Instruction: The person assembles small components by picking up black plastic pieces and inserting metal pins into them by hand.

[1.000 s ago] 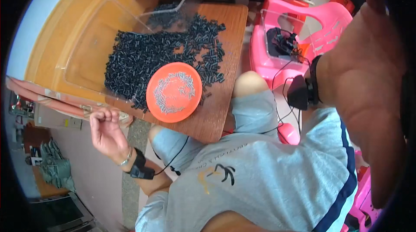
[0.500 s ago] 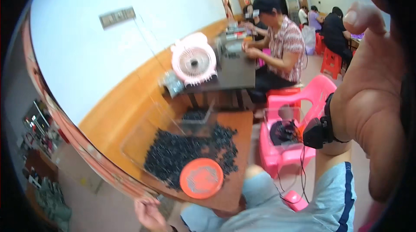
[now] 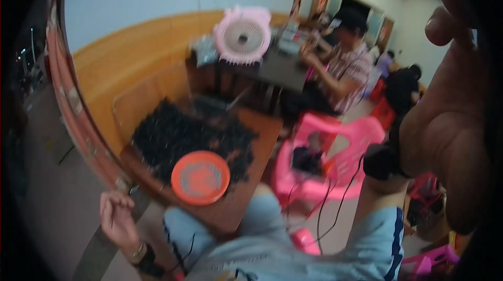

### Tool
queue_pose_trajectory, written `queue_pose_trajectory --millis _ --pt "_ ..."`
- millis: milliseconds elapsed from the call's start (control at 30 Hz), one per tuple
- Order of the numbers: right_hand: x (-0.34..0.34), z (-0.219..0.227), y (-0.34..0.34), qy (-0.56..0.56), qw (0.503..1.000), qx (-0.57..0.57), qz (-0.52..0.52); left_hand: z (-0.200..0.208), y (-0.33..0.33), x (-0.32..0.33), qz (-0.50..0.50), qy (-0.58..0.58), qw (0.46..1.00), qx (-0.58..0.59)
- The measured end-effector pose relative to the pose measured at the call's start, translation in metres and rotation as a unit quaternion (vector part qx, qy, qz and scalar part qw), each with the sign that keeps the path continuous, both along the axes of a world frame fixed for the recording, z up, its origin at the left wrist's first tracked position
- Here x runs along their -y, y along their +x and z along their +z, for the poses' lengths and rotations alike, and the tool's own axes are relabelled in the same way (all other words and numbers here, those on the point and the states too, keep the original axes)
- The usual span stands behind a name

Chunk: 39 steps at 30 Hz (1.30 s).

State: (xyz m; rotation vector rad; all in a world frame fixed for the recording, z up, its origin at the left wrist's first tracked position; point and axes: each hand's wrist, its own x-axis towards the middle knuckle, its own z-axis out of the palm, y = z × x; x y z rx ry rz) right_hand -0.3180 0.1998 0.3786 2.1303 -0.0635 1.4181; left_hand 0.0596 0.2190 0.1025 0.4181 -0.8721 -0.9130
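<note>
Orange plate (image 3: 207,198) still on the table (image 3: 228,219), against the black pieces (image 3: 167,134). Within a second my view swings from lap up to room; sorting looks paused. Hands apart: left hand (image 3: 119,222) loosely bent, empty-looking; right hand (image 3: 445,108) raised, grip unclear.

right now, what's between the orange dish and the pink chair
Beside the dish, the head view shows small black pieces, then a strip of brown tabletop, then a narrow gap before the chair.
</note>
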Motion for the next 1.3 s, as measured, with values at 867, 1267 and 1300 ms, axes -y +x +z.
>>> queue_pose_trajectory --millis 867,1267,1300 --pt "0.150 -0.190 -0.002 0.536 0.844 0.000 0.005 -0.067 -0.008 0.062 -0.048 0.163 0.984 0.047" --pt "0.300 -0.360 0.045 0.601 0.735 -0.240 -0.205 -0.079 0.005 0.073 -0.010 0.203 0.978 0.035" --pt "0.304 -0.366 0.049 0.601 0.735 -0.243 -0.198 -0.080 0.006 0.074 -0.008 0.206 0.978 0.032"
